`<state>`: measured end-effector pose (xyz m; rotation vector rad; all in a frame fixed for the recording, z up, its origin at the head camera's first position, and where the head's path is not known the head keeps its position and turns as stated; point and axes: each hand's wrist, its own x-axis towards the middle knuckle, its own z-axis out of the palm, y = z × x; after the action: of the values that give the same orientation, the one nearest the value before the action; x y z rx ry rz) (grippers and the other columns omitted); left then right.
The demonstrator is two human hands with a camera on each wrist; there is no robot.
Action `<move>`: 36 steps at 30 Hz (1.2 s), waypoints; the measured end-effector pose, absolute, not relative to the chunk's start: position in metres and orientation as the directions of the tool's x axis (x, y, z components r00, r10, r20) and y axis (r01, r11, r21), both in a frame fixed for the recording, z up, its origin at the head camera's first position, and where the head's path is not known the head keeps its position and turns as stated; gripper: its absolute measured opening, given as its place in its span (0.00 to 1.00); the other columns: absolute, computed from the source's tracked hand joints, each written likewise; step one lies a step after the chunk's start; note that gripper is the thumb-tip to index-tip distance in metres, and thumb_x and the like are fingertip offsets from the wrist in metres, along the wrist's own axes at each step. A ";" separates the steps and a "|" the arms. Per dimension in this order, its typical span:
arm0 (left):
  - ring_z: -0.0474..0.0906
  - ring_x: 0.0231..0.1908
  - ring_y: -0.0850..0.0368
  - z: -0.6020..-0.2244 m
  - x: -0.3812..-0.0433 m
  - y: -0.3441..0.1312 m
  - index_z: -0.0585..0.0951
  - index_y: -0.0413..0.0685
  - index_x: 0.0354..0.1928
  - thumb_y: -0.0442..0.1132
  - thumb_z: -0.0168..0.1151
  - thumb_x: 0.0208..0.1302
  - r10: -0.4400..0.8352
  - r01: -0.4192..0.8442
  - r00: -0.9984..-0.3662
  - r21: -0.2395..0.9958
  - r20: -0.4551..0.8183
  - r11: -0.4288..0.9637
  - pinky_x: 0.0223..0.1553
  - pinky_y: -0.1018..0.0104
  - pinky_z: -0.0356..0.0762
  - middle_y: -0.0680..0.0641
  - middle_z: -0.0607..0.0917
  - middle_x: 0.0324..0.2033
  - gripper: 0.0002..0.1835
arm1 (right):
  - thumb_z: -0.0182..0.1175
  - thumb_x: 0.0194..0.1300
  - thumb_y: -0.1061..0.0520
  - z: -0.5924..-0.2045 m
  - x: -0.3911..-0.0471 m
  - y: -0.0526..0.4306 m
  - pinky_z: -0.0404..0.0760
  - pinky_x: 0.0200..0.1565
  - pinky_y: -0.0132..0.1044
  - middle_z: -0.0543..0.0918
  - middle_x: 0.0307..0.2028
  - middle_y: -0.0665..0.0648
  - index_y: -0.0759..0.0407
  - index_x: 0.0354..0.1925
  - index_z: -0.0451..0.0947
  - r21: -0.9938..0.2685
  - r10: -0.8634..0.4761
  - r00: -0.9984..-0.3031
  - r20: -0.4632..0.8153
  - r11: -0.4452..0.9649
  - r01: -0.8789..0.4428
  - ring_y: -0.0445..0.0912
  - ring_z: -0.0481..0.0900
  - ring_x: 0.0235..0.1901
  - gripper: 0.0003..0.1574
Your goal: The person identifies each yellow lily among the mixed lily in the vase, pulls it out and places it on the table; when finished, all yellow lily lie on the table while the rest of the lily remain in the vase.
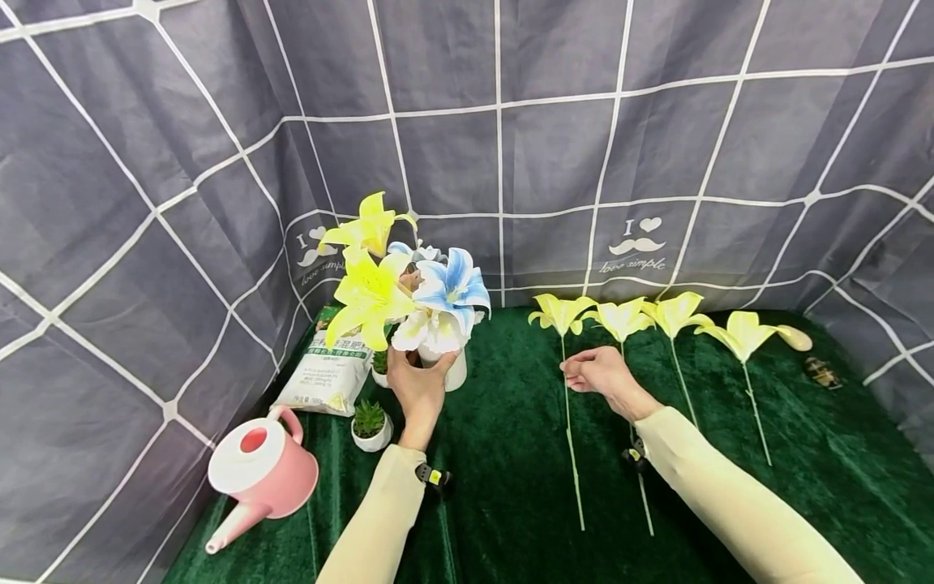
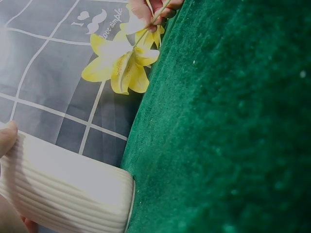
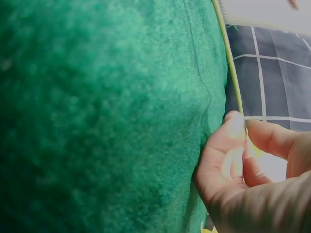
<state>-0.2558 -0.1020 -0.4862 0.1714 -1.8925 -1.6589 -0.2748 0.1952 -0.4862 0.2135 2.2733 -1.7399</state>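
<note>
My left hand (image 1: 417, 388) grips a white ribbed vase (image 2: 73, 182) near its top, thumb and fingers on either side. Out of the vase rise yellow lilies (image 1: 368, 294), a blue-and-white lily (image 1: 454, 289) and a white flower (image 1: 432, 331). Farther right, my right hand (image 1: 600, 375) pinches the thin green stem (image 3: 233, 73) of a yellow lily (image 1: 561, 312), below its bloom. The stem's lower end points toward the front of the cloth. In the left wrist view the lily bloom (image 2: 119, 65) hangs beside the fingers that hold its stem.
More yellow lilies (image 1: 743, 334) lie in a row at right. A pink watering can (image 1: 280, 478), a fertilizer bag (image 1: 328, 369) and a small potted succulent (image 1: 370, 426) stand at left. Dark green cloth (image 1: 503, 487) covers the table; a grey checked curtain (image 1: 554, 154) hangs behind.
</note>
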 end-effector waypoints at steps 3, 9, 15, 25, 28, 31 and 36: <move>0.80 0.60 0.48 -0.486 -0.255 -0.102 0.76 0.57 0.63 0.40 0.85 0.43 -0.476 0.285 -0.807 0.936 0.350 0.205 0.60 0.47 0.81 0.46 0.79 0.58 0.41 | 0.60 0.69 0.62 -0.486 -0.274 0.194 0.88 0.35 0.29 0.90 0.45 0.63 0.74 0.53 0.81 -0.914 -0.030 -0.954 -0.298 0.298 0.276 0.36 0.86 0.28 0.18; 0.80 0.60 0.48 -0.485 -0.254 -0.103 0.76 0.56 0.63 0.40 0.85 0.43 -0.476 0.290 -0.803 0.933 0.358 0.213 0.60 0.48 0.81 0.46 0.79 0.58 0.41 | 0.63 0.69 0.56 -0.469 -0.267 0.193 0.89 0.40 0.36 0.91 0.40 0.62 0.68 0.51 0.83 -0.885 0.024 -0.971 -0.238 0.406 0.227 0.42 0.89 0.31 0.19; 0.80 0.60 0.49 -0.485 -0.254 -0.105 0.76 0.59 0.63 0.40 0.85 0.44 -0.471 0.298 -0.801 0.929 0.369 0.220 0.60 0.49 0.82 0.47 0.79 0.58 0.41 | 0.65 0.68 0.51 -0.431 -0.256 0.190 0.89 0.45 0.41 0.90 0.34 0.52 0.64 0.53 0.83 -0.896 0.032 -0.984 -0.173 0.410 0.171 0.39 0.88 0.30 0.21; 0.79 0.61 0.50 -0.484 -0.253 -0.105 0.76 0.62 0.64 0.40 0.84 0.44 -0.463 0.302 -0.807 0.930 0.367 0.211 0.61 0.50 0.81 0.48 0.78 0.59 0.42 | 0.67 0.67 0.51 -0.357 -0.238 0.164 0.84 0.41 0.31 0.90 0.31 0.49 0.60 0.49 0.86 -0.932 -0.042 -0.999 0.013 0.361 -0.028 0.40 0.86 0.29 0.17; 0.79 0.61 0.50 -0.484 -0.253 -0.105 0.76 0.62 0.64 0.40 0.84 0.44 -0.466 0.297 -0.807 0.931 0.364 0.212 0.61 0.50 0.81 0.49 0.78 0.59 0.42 | 0.68 0.66 0.50 -0.334 -0.235 0.149 0.85 0.42 0.34 0.90 0.32 0.48 0.56 0.48 0.86 -0.936 -0.082 -0.996 0.044 0.345 -0.069 0.41 0.87 0.31 0.16; 0.79 0.60 0.50 -0.484 -0.254 -0.105 0.76 0.61 0.63 0.41 0.85 0.44 -0.467 0.294 -0.805 0.930 0.365 0.219 0.60 0.50 0.82 0.49 0.79 0.58 0.41 | 0.69 0.65 0.50 -0.312 -0.236 0.131 0.86 0.40 0.35 0.90 0.32 0.47 0.57 0.48 0.87 -0.936 -0.114 -0.989 0.095 0.329 -0.128 0.42 0.87 0.31 0.16; 0.80 0.59 0.50 -0.484 -0.254 -0.103 0.76 0.60 0.63 0.42 0.85 0.44 -0.464 0.302 -0.799 0.922 0.383 0.241 0.59 0.50 0.82 0.48 0.79 0.58 0.41 | 0.70 0.64 0.52 -0.281 -0.245 0.097 0.83 0.35 0.34 0.89 0.27 0.52 0.58 0.44 0.88 -0.923 -0.149 -0.972 0.183 0.315 -0.222 0.46 0.86 0.28 0.14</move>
<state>-0.2545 -0.1031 -0.4842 0.1472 -1.9083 -1.6193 -0.2445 0.0971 -0.2806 -0.3670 2.5984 -1.8400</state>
